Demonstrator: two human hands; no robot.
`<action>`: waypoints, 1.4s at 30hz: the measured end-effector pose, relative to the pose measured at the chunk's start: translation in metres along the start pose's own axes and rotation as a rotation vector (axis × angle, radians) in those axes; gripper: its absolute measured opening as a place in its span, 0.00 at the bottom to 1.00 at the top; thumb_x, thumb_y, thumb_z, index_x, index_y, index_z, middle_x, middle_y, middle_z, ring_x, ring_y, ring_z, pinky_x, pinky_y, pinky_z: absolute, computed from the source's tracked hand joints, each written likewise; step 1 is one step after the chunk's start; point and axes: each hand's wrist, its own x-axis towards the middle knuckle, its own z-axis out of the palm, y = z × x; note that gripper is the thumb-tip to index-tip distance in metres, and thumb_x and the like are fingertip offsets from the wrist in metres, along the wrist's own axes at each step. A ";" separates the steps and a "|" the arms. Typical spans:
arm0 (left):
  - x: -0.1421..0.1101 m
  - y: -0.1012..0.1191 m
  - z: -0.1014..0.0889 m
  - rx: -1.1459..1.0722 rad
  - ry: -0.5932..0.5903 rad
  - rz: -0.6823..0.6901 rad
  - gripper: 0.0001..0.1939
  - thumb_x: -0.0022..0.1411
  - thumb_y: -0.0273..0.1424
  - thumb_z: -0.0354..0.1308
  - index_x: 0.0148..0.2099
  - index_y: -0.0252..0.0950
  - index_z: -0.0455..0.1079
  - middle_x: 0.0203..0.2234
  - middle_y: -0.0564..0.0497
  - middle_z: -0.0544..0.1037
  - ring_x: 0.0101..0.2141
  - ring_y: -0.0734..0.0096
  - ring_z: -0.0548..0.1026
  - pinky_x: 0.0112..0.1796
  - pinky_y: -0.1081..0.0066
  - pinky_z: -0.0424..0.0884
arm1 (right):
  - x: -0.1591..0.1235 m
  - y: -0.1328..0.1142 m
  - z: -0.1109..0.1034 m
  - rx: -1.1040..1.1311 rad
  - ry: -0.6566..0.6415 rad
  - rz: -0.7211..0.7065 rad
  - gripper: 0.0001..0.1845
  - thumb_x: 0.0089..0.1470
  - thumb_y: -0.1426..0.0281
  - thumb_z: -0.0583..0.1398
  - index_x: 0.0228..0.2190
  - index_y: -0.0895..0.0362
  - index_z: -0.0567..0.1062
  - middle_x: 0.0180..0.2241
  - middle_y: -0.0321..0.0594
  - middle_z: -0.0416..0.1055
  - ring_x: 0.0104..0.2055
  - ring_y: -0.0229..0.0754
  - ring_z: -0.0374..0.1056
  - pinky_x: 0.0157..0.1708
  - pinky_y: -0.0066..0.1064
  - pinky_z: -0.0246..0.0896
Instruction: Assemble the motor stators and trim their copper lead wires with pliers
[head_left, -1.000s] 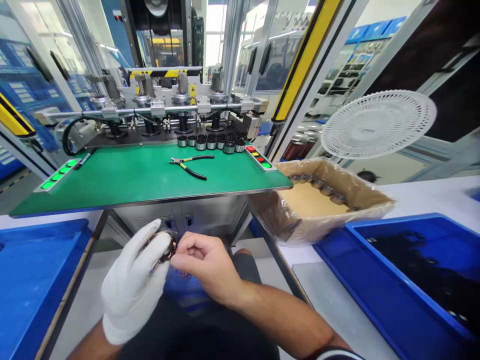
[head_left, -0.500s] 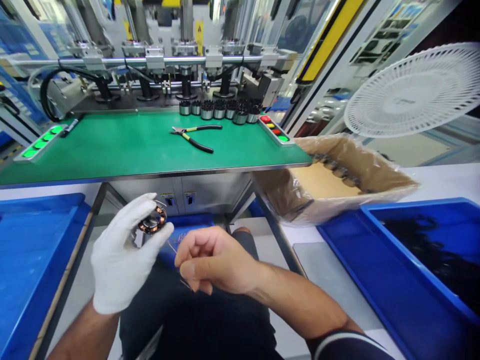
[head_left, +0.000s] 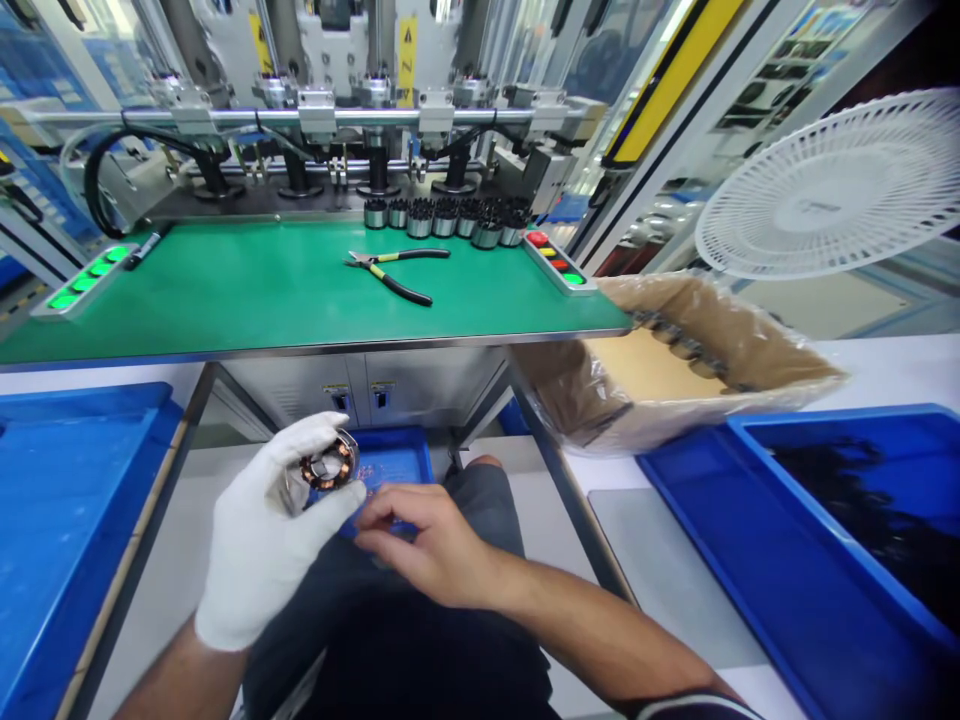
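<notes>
My left hand (head_left: pixel 266 535), in a white glove, is closed round a small round stator (head_left: pixel 328 468) with copper windings, held over my lap below the green bench top. My bare right hand (head_left: pixel 420 545) sits just right of it, fingers curled and pinched near the stator's lower edge; what they pinch is too small to make out. A small blue bin (head_left: pixel 390 462) lies on the floor beyond both hands.
The green bench (head_left: pixel 262 290) carries black-handled pliers (head_left: pixel 394 273), a row of several metal stators (head_left: pixel 442 218) and button panels at each side. A plastic-lined cardboard box (head_left: pixel 675 360), a white fan (head_left: pixel 825 190) and blue trays (head_left: pixel 825 560) are right; another blue tray (head_left: pixel 67 500) is left.
My left hand has shifted right and slightly down with the stator. My right hand has dropped lower and turned palm down, its fingers reaching toward the stator.
</notes>
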 end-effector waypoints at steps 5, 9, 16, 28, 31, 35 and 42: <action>-0.018 -0.005 0.004 0.136 0.049 0.224 0.28 0.55 0.20 0.67 0.56 0.46 0.71 0.52 0.53 0.77 0.51 0.69 0.77 0.55 0.68 0.74 | 0.014 -0.016 -0.008 -0.360 0.325 -0.422 0.19 0.49 0.69 0.71 0.41 0.58 0.73 0.37 0.47 0.73 0.40 0.45 0.70 0.40 0.37 0.67; -0.023 -0.001 0.011 0.015 0.085 0.143 0.38 0.55 0.20 0.66 0.64 0.52 0.63 0.51 0.56 0.78 0.47 0.75 0.79 0.50 0.78 0.76 | 0.018 -0.029 0.001 -0.172 0.296 -0.383 0.04 0.59 0.75 0.62 0.32 0.58 0.71 0.29 0.40 0.70 0.33 0.37 0.67 0.35 0.31 0.63; -0.026 -0.004 0.016 0.040 0.146 0.040 0.31 0.55 0.26 0.69 0.60 0.42 0.67 0.48 0.48 0.80 0.45 0.65 0.81 0.47 0.71 0.80 | 0.020 -0.022 0.007 0.249 0.283 -0.006 0.11 0.59 0.64 0.64 0.30 0.58 0.70 0.30 0.38 0.67 0.34 0.36 0.64 0.37 0.29 0.61; -0.034 -0.009 0.013 0.165 0.032 0.054 0.32 0.58 0.29 0.66 0.64 0.43 0.63 0.50 0.47 0.79 0.48 0.63 0.80 0.52 0.67 0.77 | 0.023 -0.026 -0.004 0.212 0.256 0.013 0.11 0.58 0.64 0.65 0.38 0.56 0.71 0.42 0.43 0.69 0.45 0.39 0.68 0.48 0.33 0.65; -0.034 -0.010 0.009 0.267 -0.045 0.014 0.35 0.58 0.32 0.66 0.66 0.45 0.61 0.51 0.47 0.79 0.47 0.60 0.81 0.48 0.66 0.79 | 0.036 -0.037 -0.022 -0.022 0.012 -0.121 0.16 0.49 0.68 0.72 0.39 0.56 0.77 0.55 0.48 0.65 0.59 0.47 0.63 0.59 0.40 0.60; -0.035 -0.008 0.012 0.231 -0.056 -0.001 0.34 0.59 0.32 0.65 0.66 0.46 0.61 0.48 0.49 0.80 0.45 0.63 0.81 0.47 0.68 0.79 | 0.042 -0.040 -0.019 0.114 0.118 -0.066 0.05 0.55 0.73 0.67 0.28 0.58 0.76 0.46 0.43 0.72 0.52 0.41 0.69 0.54 0.36 0.63; -0.026 0.002 0.010 0.202 0.023 0.034 0.20 0.57 0.31 0.68 0.52 0.42 0.73 0.49 0.49 0.78 0.49 0.65 0.78 0.53 0.68 0.75 | 0.016 -0.023 0.004 0.237 0.373 -0.198 0.24 0.51 0.61 0.70 0.46 0.55 0.71 0.44 0.45 0.67 0.46 0.43 0.67 0.46 0.35 0.66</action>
